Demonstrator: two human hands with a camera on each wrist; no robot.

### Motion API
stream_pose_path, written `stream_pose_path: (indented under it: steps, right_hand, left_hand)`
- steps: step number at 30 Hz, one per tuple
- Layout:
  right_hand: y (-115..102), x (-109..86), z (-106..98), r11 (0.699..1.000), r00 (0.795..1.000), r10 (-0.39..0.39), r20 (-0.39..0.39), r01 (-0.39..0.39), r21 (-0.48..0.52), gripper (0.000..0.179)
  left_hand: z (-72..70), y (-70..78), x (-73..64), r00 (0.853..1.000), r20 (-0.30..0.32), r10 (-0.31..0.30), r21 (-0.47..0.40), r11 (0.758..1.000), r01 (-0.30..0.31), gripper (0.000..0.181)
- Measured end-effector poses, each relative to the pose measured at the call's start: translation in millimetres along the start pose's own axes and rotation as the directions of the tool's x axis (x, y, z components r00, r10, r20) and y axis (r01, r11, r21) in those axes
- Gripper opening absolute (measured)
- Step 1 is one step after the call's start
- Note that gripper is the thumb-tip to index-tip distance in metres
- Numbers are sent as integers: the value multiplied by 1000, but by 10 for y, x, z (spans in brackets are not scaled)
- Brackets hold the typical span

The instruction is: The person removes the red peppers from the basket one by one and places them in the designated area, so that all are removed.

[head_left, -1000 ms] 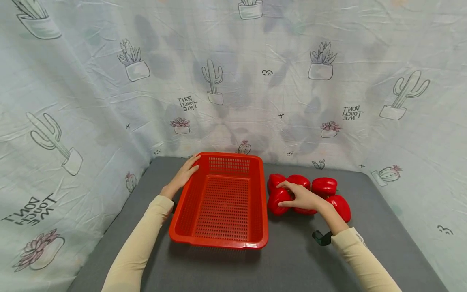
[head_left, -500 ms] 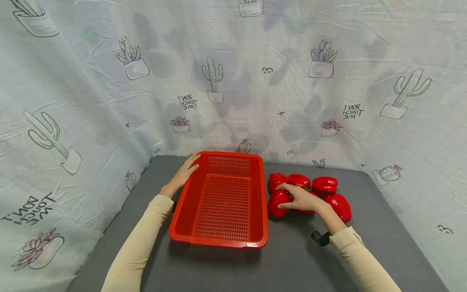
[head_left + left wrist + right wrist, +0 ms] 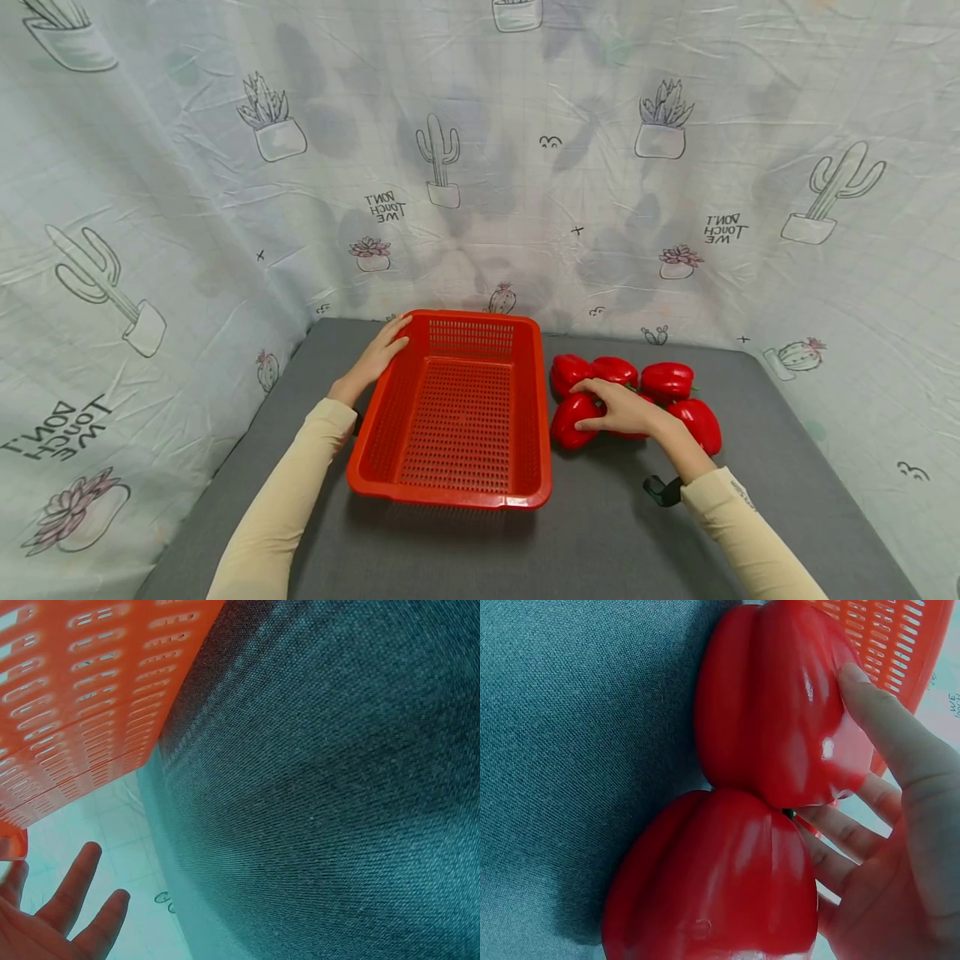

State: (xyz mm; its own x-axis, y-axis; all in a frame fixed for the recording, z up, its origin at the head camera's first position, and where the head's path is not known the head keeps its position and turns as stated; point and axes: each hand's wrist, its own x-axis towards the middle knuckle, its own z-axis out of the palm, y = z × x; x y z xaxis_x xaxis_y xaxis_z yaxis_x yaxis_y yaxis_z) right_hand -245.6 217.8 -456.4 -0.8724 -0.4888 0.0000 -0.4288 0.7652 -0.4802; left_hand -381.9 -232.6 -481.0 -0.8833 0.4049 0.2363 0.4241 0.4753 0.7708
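A red plastic basket (image 3: 457, 502) with slotted walls stands on the grey table, and its floor is bare. My left hand (image 3: 375, 362) rests on the basket's far left rim, thumb over the inside edge. The left wrist view shows several of its fingers (image 3: 71, 889) straight and spread outside the slotted wall. To the right of the basket, my right hand (image 3: 618, 408) grips a glossy red bell pepper (image 3: 573, 421). In the right wrist view its thumb (image 3: 881, 712) presses that pepper's side, with the fingers round behind. A second bell pepper (image 3: 720, 877) sits right beside the held one.
More red bell peppers cluster around the right hand: one behind it (image 3: 615, 371), one at the back right (image 3: 667, 382) and one near the right wrist (image 3: 697, 427). A cactus-print curtain (image 3: 480, 167) hangs behind the table (image 3: 600, 533).
My right hand's grip on the front left bell pepper has settled, and that pepper has shifted slightly nearer, away from the one behind it. The left hand and basket hold still.
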Motion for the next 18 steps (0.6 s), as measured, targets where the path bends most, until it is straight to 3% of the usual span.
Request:
stream_pose_path:
  steps: [9,18]
  right_hand:
    - [10,38,-55,999,1000,-23,16,23,-25,58]
    - [-5,60,-127,999,998,-41,45,40,24,57]
  left_hand:
    - [-49,55,-24,1000,26,8,45,999,-9,51]
    - [-131,81,-20,994,108,-35,154,988,18,55]
